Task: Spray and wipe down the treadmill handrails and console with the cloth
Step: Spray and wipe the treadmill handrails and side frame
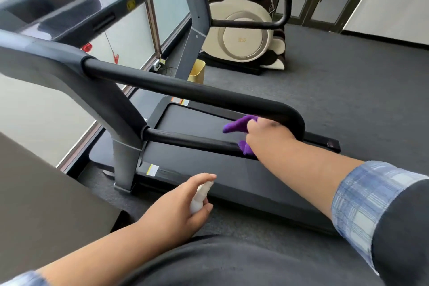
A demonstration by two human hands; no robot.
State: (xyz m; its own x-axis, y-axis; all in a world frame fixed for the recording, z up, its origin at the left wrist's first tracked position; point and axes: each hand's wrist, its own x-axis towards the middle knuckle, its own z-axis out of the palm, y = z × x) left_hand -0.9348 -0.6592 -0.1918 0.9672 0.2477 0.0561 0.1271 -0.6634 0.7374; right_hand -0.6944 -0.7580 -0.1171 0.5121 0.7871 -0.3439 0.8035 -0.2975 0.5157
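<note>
The right hand clutches a purple cloth against the lower bar of the treadmill's near black handrail, close to its curved end, above the belt deck. The left hand wraps around a small white spray bottle, held low beside the deck over the grey carpet

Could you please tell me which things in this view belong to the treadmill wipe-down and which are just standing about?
In use: purple cloth in right hand; spray bottle in left hand; near handrail; console.

Standing about: massage chair; yellow bin.
</note>
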